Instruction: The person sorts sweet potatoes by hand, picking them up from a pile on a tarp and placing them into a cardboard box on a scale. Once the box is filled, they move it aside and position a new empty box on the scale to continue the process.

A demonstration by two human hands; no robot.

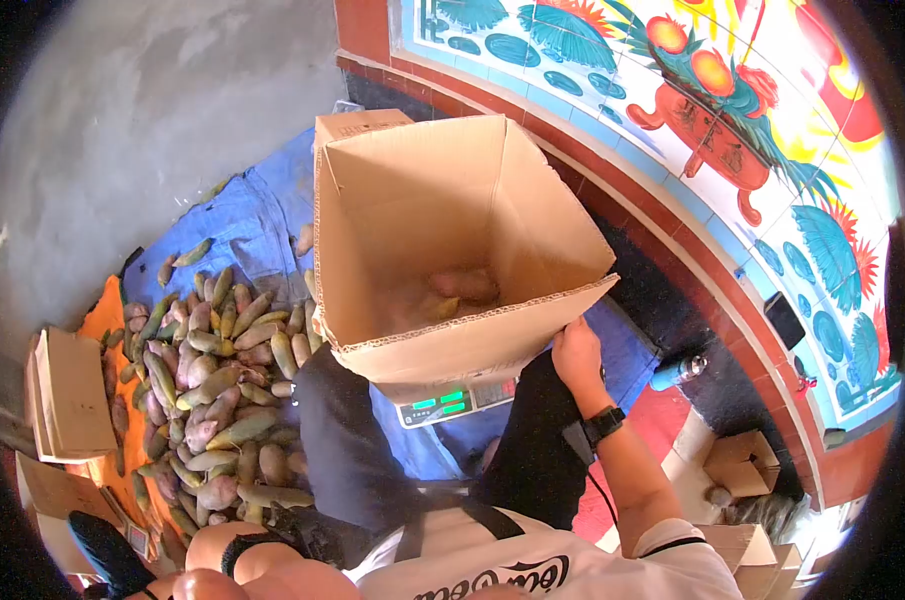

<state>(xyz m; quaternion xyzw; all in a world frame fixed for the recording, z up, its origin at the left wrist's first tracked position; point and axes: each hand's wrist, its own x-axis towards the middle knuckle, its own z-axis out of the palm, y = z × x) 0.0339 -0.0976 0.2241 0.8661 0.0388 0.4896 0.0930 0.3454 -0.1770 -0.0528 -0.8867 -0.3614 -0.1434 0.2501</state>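
Observation:
A large, open cardboard box stands in front of me on a digital scale with lit green displays. A few pinkish and yellowish pieces of produce lie at its bottom. My right hand, with a black watch on the wrist, grips the box's near right side low down; some fingertips are hidden. At the lower left edge, beyond bare skin with a black band, a dark blue shape may be my gloved left hand. Its fingers cannot be made out.
A big heap of long green and pinkish produce covers the blue tarp and orange sheet to my left. Folded cardboard stands beside it. At right are a bottle, a small open box and a painted tile wall.

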